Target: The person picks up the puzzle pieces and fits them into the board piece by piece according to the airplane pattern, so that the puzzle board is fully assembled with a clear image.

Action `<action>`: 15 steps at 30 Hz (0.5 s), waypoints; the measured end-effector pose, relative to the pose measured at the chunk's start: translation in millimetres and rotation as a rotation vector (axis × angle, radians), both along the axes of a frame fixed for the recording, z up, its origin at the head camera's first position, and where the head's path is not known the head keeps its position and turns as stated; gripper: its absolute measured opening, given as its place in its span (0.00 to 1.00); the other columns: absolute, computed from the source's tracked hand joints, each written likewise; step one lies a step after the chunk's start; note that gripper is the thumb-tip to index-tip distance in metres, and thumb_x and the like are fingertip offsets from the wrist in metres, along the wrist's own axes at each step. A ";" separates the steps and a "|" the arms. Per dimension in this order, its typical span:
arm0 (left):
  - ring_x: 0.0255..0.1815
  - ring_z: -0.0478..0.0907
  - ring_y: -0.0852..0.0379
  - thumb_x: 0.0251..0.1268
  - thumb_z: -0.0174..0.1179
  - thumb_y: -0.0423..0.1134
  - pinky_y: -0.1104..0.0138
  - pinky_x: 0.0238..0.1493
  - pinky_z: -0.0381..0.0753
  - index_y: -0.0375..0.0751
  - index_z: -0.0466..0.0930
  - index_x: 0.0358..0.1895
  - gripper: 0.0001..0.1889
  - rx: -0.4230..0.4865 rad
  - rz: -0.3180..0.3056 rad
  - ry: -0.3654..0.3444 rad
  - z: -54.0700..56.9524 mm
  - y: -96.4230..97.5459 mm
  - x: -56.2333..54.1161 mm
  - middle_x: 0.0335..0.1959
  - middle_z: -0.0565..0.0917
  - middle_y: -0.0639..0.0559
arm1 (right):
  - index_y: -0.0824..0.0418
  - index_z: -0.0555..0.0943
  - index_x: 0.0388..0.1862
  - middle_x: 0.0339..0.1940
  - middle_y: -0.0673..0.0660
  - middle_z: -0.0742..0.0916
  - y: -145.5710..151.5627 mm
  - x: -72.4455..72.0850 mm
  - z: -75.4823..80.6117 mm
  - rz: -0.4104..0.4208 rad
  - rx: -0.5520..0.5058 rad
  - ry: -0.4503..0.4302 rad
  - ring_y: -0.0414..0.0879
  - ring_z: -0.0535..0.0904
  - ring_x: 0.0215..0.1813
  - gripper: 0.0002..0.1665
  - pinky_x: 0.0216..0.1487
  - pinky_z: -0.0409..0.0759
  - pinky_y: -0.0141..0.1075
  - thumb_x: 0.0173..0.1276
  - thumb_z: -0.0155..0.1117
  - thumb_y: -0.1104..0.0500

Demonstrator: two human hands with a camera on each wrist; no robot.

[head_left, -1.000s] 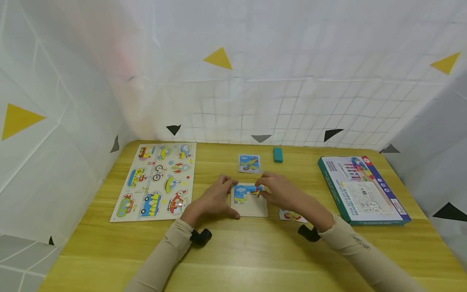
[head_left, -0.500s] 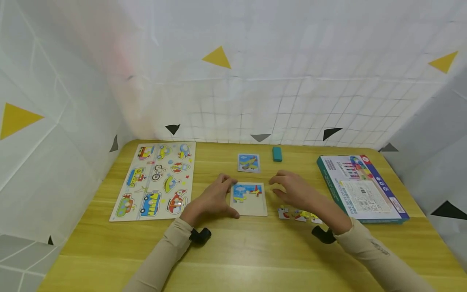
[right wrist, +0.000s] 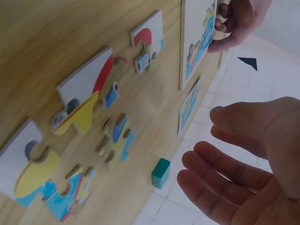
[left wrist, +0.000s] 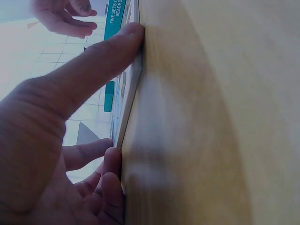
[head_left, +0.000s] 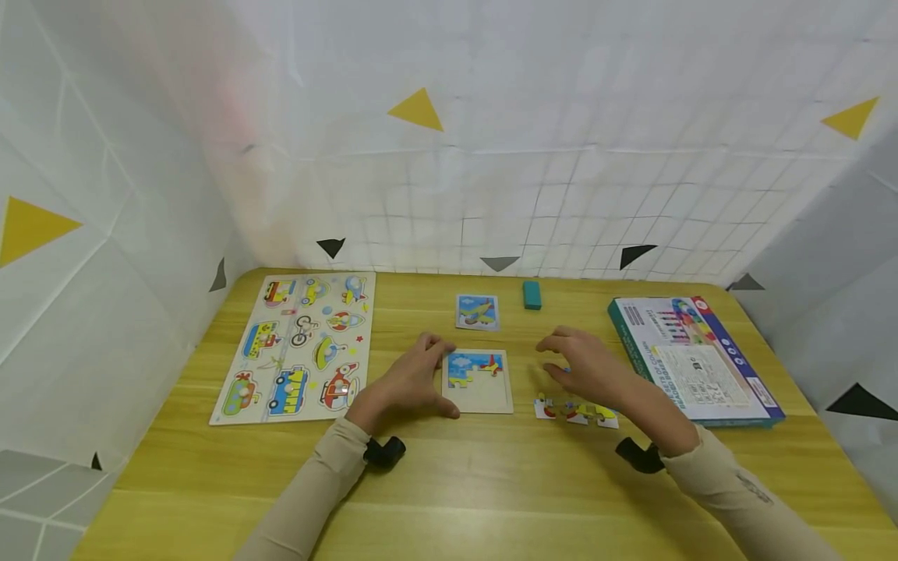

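L hand: my left hand [head_left: 410,382] grips the tray [head_left: 479,393] at its left edge; thumb on the near corner, fingers [left wrist: 101,157] on the far one. Wrist view confirms the thumb pressed flat vs. the edge.
R hand: my right hand [head_left: 585,368] hovers over the table [head_left: 449,483], fingers [right wrist: 225,171] relaxed and slightly bent, nothing grasped. Not touching any piece.
Tray: flat on table, center, betw. both hands. Top row partly filled w/ blue sky pieces; lower part bare.
Loose pieces: pieces [head_left: 575,411] lie flat in a row just right of tray, below and beside R hand. Wrist view shows red, yellow, blue prints; some interlocked, some apart.
Card: card [head_left: 478,312] w/ plane picture, flat, behind tray.
Block: teal block [head_left: 532,294] just right of card, near back edge.
Box: box [head_left: 691,360] lies flat at far right, well apart from tray.
Board: vehicle board [head_left: 298,347] flat at left, apart from L hand.
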State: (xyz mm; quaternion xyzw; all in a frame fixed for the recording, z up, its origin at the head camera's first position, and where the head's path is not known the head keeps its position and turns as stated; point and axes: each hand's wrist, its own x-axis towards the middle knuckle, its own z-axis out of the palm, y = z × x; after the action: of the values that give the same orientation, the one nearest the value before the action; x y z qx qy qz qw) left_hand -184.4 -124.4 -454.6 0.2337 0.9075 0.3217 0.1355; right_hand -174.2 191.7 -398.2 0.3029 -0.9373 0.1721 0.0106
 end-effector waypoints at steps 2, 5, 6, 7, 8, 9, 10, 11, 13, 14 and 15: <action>0.59 0.73 0.55 0.37 0.83 0.57 0.59 0.61 0.72 0.46 0.63 0.75 0.57 0.001 -0.003 0.006 -0.2 -0.3 -0.2 0.71 0.60 0.48 | 0.66 0.85 0.49 0.47 0.60 0.84 3.2 1.0 0.4 0.003 0.009 -0.008 0.57 0.82 0.48 0.16 0.46 0.82 0.49 0.61 0.73 0.67; 0.58 0.73 0.56 0.37 0.83 0.57 0.60 0.60 0.73 0.45 0.64 0.74 0.57 0.000 -0.005 0.009 -0.1 -0.5 0.1 0.71 0.60 0.48 | 0.66 0.85 0.50 0.47 0.60 0.85 7.3 2.9 0.2 0.000 0.023 -0.023 0.58 0.82 0.48 0.18 0.46 0.81 0.49 0.60 0.74 0.67; 0.57 0.73 0.56 0.37 0.83 0.57 0.60 0.60 0.73 0.45 0.64 0.74 0.57 -0.001 -0.005 0.010 0.0 -0.4 0.1 0.71 0.60 0.48 | 0.66 0.85 0.50 0.47 0.60 0.85 8.4 3.4 -0.1 -0.004 0.029 -0.026 0.58 0.82 0.48 0.18 0.46 0.81 0.50 0.59 0.74 0.67; 0.57 0.73 0.56 0.37 0.83 0.57 0.60 0.60 0.73 0.46 0.64 0.74 0.57 -0.003 -0.005 0.010 -0.1 -0.4 0.0 0.71 0.60 0.48 | 0.66 0.85 0.50 0.48 0.61 0.85 9.5 4.2 -0.6 -0.008 0.036 -0.028 0.58 0.82 0.49 0.19 0.47 0.81 0.50 0.59 0.74 0.67; 0.57 0.73 0.56 0.37 0.83 0.58 0.59 0.60 0.73 0.46 0.64 0.74 0.57 -0.003 -0.006 0.011 -0.2 -0.3 0.0 0.71 0.60 0.48 | 0.66 0.85 0.50 0.49 0.61 0.85 10.5 4.6 -1.5 -0.013 0.041 -0.031 0.58 0.82 0.50 0.19 0.47 0.81 0.51 0.59 0.75 0.66; 0.57 0.73 0.56 0.37 0.83 0.58 0.59 0.60 0.73 0.46 0.64 0.74 0.57 -0.006 -0.005 0.011 -0.2 -0.2 -0.2 0.71 0.60 0.48 | 0.66 0.85 0.50 0.49 0.61 0.85 11.4 4.9 -2.2 -0.018 0.046 -0.035 0.59 0.82 0.50 0.19 0.48 0.81 0.51 0.58 0.75 0.66; 0.58 0.73 0.56 0.37 0.83 0.58 0.59 0.60 0.73 0.46 0.64 0.74 0.57 -0.007 -0.004 0.011 -0.3 -0.1 -0.3 0.71 0.60 0.48 | 0.65 0.85 0.50 0.49 0.61 0.85 12.3 5.2 -2.8 -0.023 0.051 -0.039 0.59 0.82 0.50 0.20 0.48 0.81 0.51 0.58 0.75 0.66; 0.58 0.73 0.56 0.37 0.82 0.58 0.59 0.61 0.72 0.46 0.64 0.75 0.57 -0.009 -0.003 0.010 -0.3 -0.1 -0.4 0.71 0.60 0.48 | 0.65 0.85 0.50 0.49 0.61 0.85 13.3 5.3 -3.6 -0.030 0.058 -0.044 0.59 0.82 0.50 0.20 0.48 0.81 0.51 0.58 0.75 0.65; 0.58 0.72 0.56 0.37 0.82 0.58 0.59 0.61 0.72 0.46 0.63 0.75 0.57 -0.009 -0.001 0.007 -0.3 0.1 -0.2 0.70 0.60 0.49 | 0.65 0.85 0.51 0.50 0.61 0.84 15.3 5.5 -4.8 -0.038 0.072 -0.054 0.59 0.81 0.50 0.21 0.48 0.81 0.51 0.57 0.75 0.65; 0.57 0.72 0.56 0.37 0.83 0.58 0.59 0.61 0.72 0.46 0.63 0.75 0.57 -0.006 -0.002 0.008 -0.4 0.1 0.0 0.70 0.60 0.49 | 0.65 0.85 0.51 0.49 0.61 0.84 16.1 5.5 -5.3 -0.042 0.077 -0.058 0.58 0.81 0.50 0.21 0.48 0.81 0.51 0.57 0.75 0.65; 0.57 0.71 0.56 0.37 0.83 0.58 0.60 0.61 0.71 0.47 0.63 0.75 0.57 -0.006 -0.001 0.007 -0.4 0.0 0.1 0.69 0.60 0.50 | 0.65 0.85 0.51 0.49 0.61 0.84 16.9 5.5 -5.8 -0.045 0.084 -0.060 0.58 0.81 0.50 0.21 0.48 0.81 0.51 0.57 0.76 0.65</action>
State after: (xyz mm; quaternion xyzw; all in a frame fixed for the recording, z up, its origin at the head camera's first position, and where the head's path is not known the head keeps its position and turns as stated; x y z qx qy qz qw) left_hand -184.3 -124.4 -455.0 0.2347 0.9088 0.3181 0.1333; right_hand -168.7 208.6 -404.0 0.2767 -0.9501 0.1416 -0.0264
